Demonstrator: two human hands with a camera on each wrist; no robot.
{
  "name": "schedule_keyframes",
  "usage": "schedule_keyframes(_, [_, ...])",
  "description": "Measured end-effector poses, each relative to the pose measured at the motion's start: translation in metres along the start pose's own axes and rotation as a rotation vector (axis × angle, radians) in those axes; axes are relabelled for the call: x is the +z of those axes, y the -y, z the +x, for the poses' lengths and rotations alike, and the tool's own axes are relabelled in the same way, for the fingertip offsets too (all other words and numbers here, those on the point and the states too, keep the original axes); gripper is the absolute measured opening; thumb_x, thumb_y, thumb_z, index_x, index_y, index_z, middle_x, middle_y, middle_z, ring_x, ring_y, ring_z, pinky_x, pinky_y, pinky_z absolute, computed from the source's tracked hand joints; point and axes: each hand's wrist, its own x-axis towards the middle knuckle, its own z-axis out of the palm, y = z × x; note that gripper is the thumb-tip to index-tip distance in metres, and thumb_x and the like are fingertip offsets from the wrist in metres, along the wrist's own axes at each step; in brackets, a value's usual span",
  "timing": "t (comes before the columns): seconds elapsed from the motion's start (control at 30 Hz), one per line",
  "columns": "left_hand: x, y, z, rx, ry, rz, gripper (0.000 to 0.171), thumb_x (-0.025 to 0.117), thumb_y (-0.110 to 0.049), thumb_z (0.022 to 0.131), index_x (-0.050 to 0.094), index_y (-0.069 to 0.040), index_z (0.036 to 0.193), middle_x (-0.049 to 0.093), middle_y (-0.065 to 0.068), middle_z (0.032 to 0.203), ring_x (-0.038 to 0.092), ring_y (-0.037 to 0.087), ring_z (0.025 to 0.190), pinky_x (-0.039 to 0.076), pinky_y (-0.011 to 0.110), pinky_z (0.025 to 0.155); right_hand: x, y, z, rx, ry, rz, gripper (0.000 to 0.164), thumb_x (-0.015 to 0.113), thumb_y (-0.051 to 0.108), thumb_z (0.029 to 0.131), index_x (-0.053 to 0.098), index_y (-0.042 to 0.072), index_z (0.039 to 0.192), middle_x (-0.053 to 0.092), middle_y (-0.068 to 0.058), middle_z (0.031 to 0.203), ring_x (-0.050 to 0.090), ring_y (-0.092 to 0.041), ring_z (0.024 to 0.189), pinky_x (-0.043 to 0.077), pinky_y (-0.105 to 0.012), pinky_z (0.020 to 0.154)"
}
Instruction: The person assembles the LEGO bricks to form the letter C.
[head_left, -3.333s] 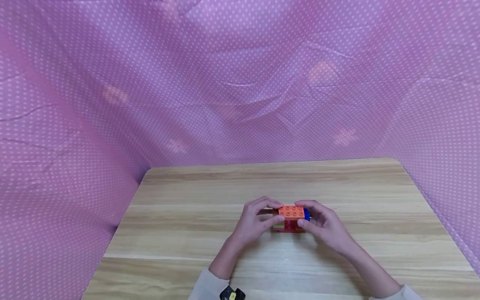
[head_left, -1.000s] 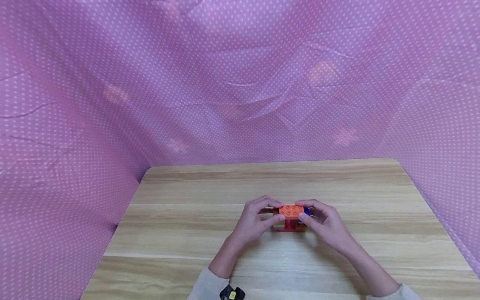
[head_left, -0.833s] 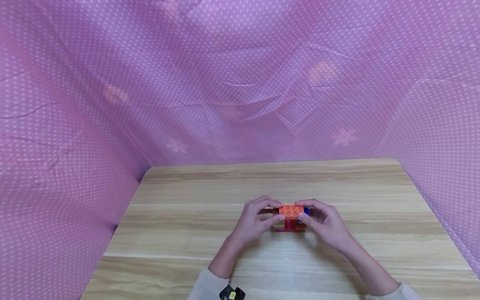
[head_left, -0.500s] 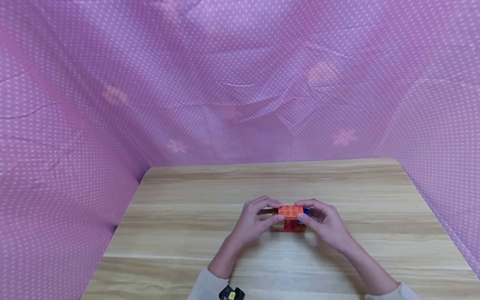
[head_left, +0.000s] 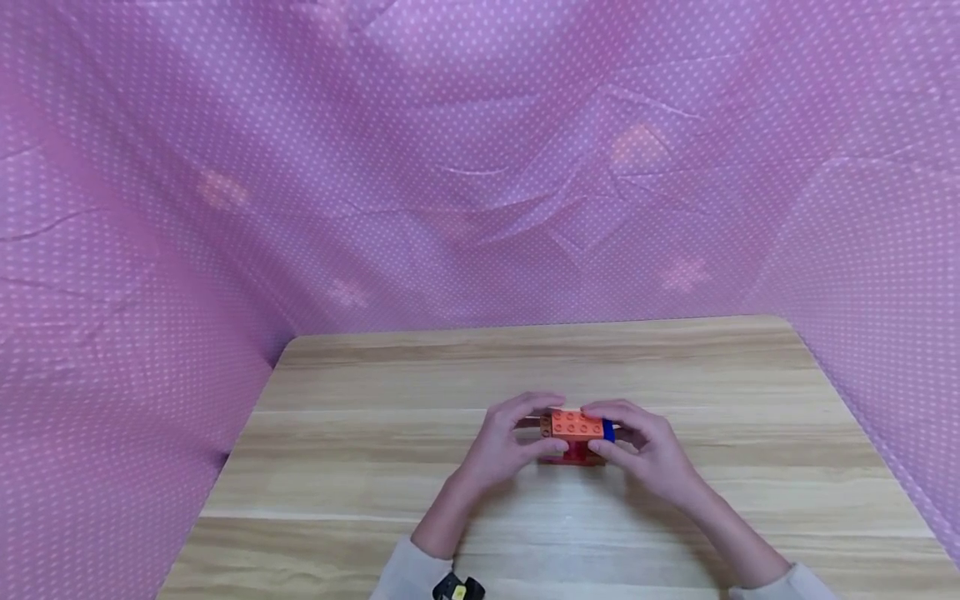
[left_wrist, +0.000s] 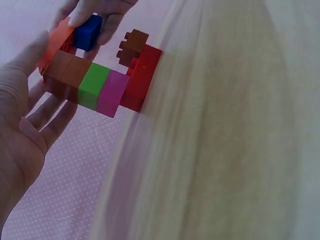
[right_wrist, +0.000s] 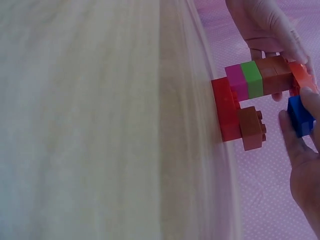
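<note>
A toy brick build stands on the table: a red base brick [right_wrist: 227,110] carries a stack of pink [right_wrist: 236,82], green [right_wrist: 252,79] and brown bricks [right_wrist: 273,74]. A separate studded brown brick [left_wrist: 133,47] rises from the base's other end. On top lies an orange eight-stud brick [head_left: 577,426], reaching sideways past the stack. Below its right end sits a blue brick [right_wrist: 300,116], above the separate brown brick with a gap between. My left hand [head_left: 498,442] grips the orange brick's left end, fingers behind the stack. My right hand [head_left: 654,448] holds its right end, beside the blue brick.
The build stands on a light wood-grain table [head_left: 375,467]. Pink dotted cloth [head_left: 480,208] hangs around the back and sides. A black strap with a yellow patch [head_left: 459,587] sits at the left sleeve.
Both thumbs have slid down from the orange brick's near top edge to lower on its near side. The view has shifted slightly; the build keeps its place on the table.
</note>
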Motion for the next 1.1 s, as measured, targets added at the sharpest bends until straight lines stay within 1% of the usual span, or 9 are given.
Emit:
schedule_keyframes(0.17, [0.004,0.002,-0.002,0.034,-0.022,0.010,0.036,0.081,-0.021,0.093,0.076,-0.020,0.129,0.074,-0.006,0.128,0.071,0.011,0.116,0.061,0.028,0.097,0.001,-0.003,-0.001,-0.033,-0.023,0.023,0.043,0.076,-0.016,0.088,0.072,0.002,0.127,0.070,-0.017,0.128,0.070,-0.017,0.116,0.063,-0.037,0.092])
schedule_keyframes(0.27, [0.005,0.001,-0.003,0.034,-0.039,-0.009,0.034,0.081,-0.019,0.093,0.077,-0.018,0.127,0.075,-0.003,0.128,0.071,0.013,0.117,0.062,0.031,0.096,0.001,-0.003,-0.001,-0.033,-0.028,0.025,0.043,0.076,-0.015,0.088,0.072,0.002,0.127,0.071,-0.017,0.129,0.071,-0.017,0.116,0.063,-0.037,0.092])
schedule_keyframes(0.4, [0.007,-0.002,-0.004,0.009,-0.038,-0.018,0.033,0.080,-0.020,0.094,0.077,-0.017,0.127,0.075,-0.003,0.130,0.071,0.014,0.119,0.061,0.035,0.097,0.000,-0.002,-0.003,-0.039,-0.035,0.029,0.043,0.076,-0.017,0.087,0.073,0.002,0.125,0.071,-0.017,0.128,0.071,-0.018,0.116,0.064,-0.038,0.091])
schedule_keyframes(0.57, [0.009,-0.004,-0.005,0.009,-0.033,-0.002,0.033,0.079,-0.021,0.095,0.077,-0.017,0.127,0.075,-0.003,0.129,0.071,0.014,0.120,0.059,0.030,0.100,-0.001,-0.003,-0.005,-0.048,-0.025,0.035,0.042,0.076,-0.018,0.087,0.073,0.001,0.124,0.072,-0.019,0.126,0.071,-0.017,0.115,0.064,-0.037,0.088])
schedule_keyframes(0.7, [0.008,-0.005,-0.004,0.021,-0.034,0.024,0.035,0.080,-0.021,0.094,0.075,-0.019,0.129,0.075,-0.003,0.129,0.071,0.013,0.118,0.059,0.028,0.099,-0.003,-0.003,-0.003,-0.030,-0.017,0.011,0.041,0.076,-0.014,0.089,0.073,0.004,0.126,0.072,-0.015,0.127,0.071,-0.017,0.114,0.064,-0.035,0.089])
schedule_keyframes(0.77, [0.006,-0.004,-0.003,0.021,-0.015,0.061,0.039,0.082,-0.021,0.094,0.073,-0.023,0.132,0.074,-0.005,0.130,0.070,0.011,0.119,0.059,0.029,0.099,-0.003,-0.003,-0.003,-0.019,-0.016,-0.003,0.041,0.076,-0.012,0.090,0.073,0.006,0.127,0.072,-0.014,0.128,0.071,-0.017,0.115,0.064,-0.033,0.090])
schedule_keyframes(0.9, [0.002,-0.004,-0.002,-0.014,0.082,0.136,0.055,0.082,-0.023,0.094,0.063,-0.034,0.144,0.065,-0.014,0.138,0.062,0.007,0.127,0.057,0.031,0.104,-0.005,-0.002,-0.003,0.001,-0.023,-0.034,0.042,0.075,-0.009,0.092,0.071,0.008,0.131,0.070,-0.012,0.131,0.069,-0.016,0.116,0.062,-0.031,0.094])
schedule_keyframes(1.0, [-0.001,-0.002,-0.002,-0.050,0.133,0.121,0.059,0.076,-0.022,0.099,0.054,-0.035,0.153,0.061,-0.013,0.141,0.061,0.009,0.128,0.057,0.030,0.103,-0.007,-0.001,-0.003,0.032,-0.008,-0.079,0.050,0.079,-0.002,0.092,0.067,0.012,0.138,0.067,-0.008,0.138,0.065,-0.016,0.122,0.060,-0.031,0.098])
schedule_keyframes(1.1, [-0.002,0.001,-0.004,-0.088,0.127,0.074,0.057,0.069,-0.022,0.103,0.051,-0.033,0.156,0.062,-0.008,0.141,0.063,0.012,0.126,0.059,0.026,0.099,-0.009,-0.002,-0.004,0.067,0.050,-0.177,0.070,0.087,0.010,0.088,0.057,0.020,0.150,0.057,-0.003,0.152,0.059,-0.020,0.132,0.059,-0.039,0.103])
